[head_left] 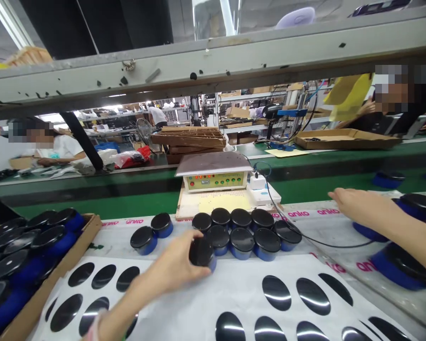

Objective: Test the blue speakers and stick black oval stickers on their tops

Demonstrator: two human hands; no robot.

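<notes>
My left hand (177, 265) is closed around the sides of a round blue case with a glossy black top (201, 252). This case is at the front left of a cluster of similar cases (241, 240) on the plastic-covered bench. My right hand (358, 206) reaches over the bench on the right, close to the green belt. Its fingers are blurred and partly turned away, so whether they hold anything is unclear. Beneath my left forearm lies a white sheet (184, 317) bearing oval black stickers (276, 292).
A cardboard box (92, 227) of cases stands at left; more cases (408, 265) are at right. Behind the cluster is a control box (216, 175) with a trailing black cable (326, 244). A shelf beam (241, 61) crosses overhead. Other people sit beyond the green belt (315, 177).
</notes>
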